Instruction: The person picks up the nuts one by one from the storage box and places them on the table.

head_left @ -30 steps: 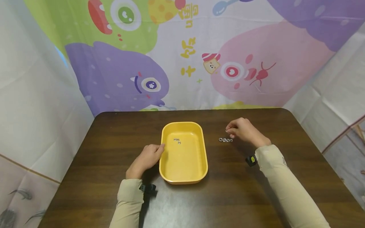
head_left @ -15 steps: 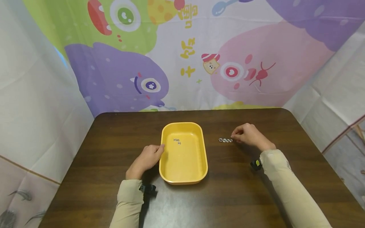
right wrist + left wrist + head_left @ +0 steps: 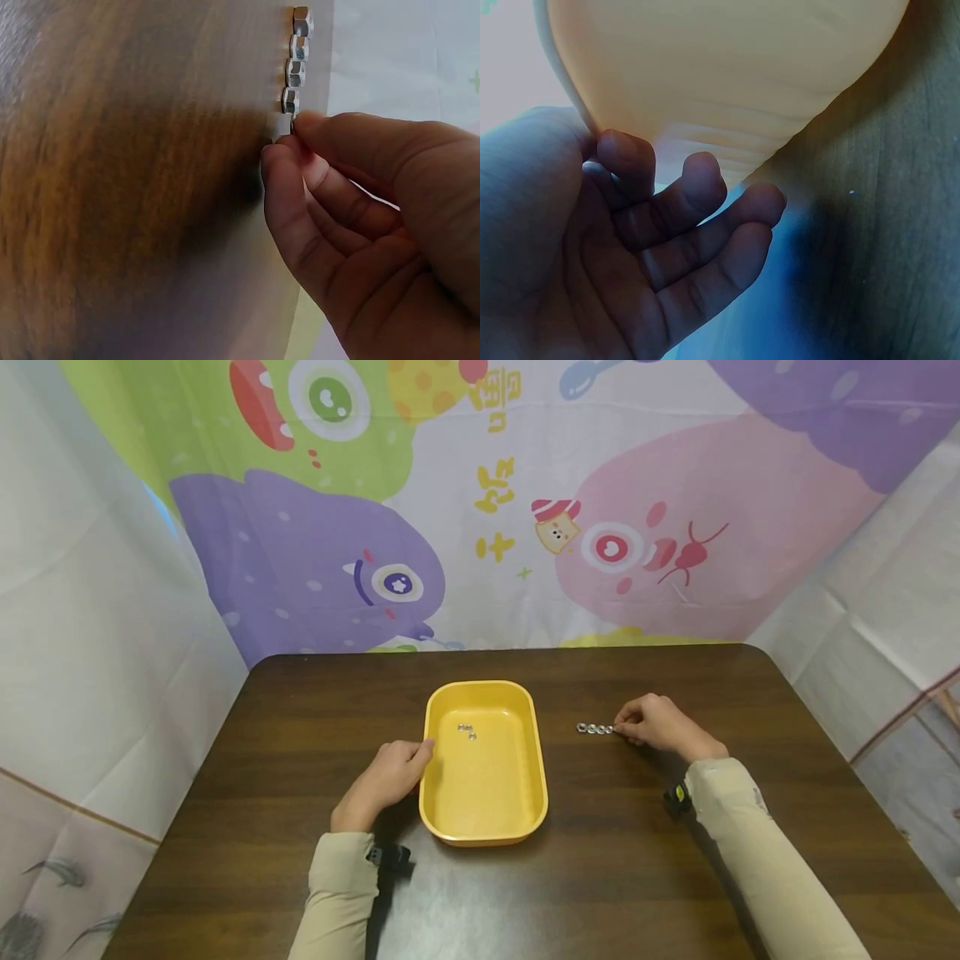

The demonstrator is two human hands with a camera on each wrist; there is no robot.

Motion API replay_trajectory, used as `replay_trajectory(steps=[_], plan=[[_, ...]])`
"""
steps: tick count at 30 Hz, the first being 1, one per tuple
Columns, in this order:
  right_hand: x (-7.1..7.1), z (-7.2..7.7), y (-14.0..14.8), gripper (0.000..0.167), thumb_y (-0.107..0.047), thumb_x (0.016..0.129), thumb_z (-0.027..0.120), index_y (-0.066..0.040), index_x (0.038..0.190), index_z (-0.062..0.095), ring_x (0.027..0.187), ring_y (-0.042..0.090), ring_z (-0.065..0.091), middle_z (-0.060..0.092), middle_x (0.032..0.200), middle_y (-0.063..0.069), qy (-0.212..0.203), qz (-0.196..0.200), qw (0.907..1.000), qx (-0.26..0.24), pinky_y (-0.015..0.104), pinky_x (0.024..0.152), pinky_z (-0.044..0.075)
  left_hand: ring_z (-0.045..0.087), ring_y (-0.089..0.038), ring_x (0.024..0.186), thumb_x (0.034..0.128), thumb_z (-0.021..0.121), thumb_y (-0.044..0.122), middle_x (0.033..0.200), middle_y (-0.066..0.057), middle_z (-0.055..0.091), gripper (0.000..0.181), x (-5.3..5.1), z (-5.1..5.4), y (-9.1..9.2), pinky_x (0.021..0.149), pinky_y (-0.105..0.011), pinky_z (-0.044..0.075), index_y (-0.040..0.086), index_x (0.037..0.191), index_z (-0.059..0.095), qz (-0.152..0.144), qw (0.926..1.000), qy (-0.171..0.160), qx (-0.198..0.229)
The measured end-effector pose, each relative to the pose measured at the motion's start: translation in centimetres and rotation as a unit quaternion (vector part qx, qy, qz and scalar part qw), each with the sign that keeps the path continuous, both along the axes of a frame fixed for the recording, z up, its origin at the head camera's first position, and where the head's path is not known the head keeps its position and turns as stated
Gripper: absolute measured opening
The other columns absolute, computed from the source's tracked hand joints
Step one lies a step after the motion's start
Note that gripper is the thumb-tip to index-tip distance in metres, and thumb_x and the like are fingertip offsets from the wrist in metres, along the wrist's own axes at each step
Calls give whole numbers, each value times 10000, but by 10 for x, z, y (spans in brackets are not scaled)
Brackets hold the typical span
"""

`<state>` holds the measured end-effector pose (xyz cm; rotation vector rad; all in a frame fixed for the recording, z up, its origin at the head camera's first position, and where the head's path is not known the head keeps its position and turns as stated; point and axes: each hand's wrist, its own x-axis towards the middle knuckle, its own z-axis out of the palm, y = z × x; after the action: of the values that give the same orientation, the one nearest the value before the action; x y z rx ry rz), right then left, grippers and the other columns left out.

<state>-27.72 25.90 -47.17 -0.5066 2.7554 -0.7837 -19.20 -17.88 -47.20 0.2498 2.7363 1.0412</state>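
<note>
Left hand [image 3: 386, 772]: thumb over rim of tray [image 3: 487, 789], fingers half curled outside its wall. Right hand [image 3: 660, 727]: thumb and index nearly closed, pinching what looks like a nut [image 3: 292, 124], mostly hidden. Just left of those fingertips: row of four nuts [image 3: 296, 73]. Between hands: tray, three loose nuts [image 3: 472, 737] inside. Risk: sideways push while releasing could skew row; loose pinch could drop nut. Versus 1.0 s ago: right fingertips, then beyond row, now at its right end; left hand and tray unmoved.
</note>
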Motion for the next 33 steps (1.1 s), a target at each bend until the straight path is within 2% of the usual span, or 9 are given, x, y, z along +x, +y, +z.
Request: replay_trajectory(steps=[14,21,25,29,33], plan=[[1,-2,-3,77,-56,944,710,-1,962,761,652,121,607,715,781,29,49,-33,9999,161,289,602,508,515,-162,645,1107,406,327,673,-26,521,475,0,0,0,649,-300,427,77,760,614,-43,10000,6,66],[-1,1,-3,144,-70,942,715,2,1063,745,659,129,597,718,836,48,-104,11,9998,161,284,609,495,504,-158,630,1106,406,335,670,-29,515,471,0,-1,-1,633,-293,417,106,731,578,10,10000,-53,67],[-2,3,-3,195,-109,936,741,5,1094,728,686,135,593,711,863,54,18,68,9998,187,291,645,490,503,-164,627,1106,407,335,666,-30,515,475,0,-2,0,635,-298,416,105,726,573,13,10000,-30,63],[-2,11,-9,253,-167,954,729,12,1131,708,715,149,610,710,893,73,202,59,9997,97,317,675,504,502,-165,631,1106,407,334,663,-28,508,476,0,-3,0,639,-301,416,100,729,580,19,10000,-37,23],[-4,25,-23,314,-220,985,695,6,1203,679,728,177,627,703,948,93,265,-9,9996,-42,351,707,523,511,-164,642,1106,408,330,669,-28,517,476,0,-3,-1,646,-305,422,82,751,606,8,10000,15,21]])
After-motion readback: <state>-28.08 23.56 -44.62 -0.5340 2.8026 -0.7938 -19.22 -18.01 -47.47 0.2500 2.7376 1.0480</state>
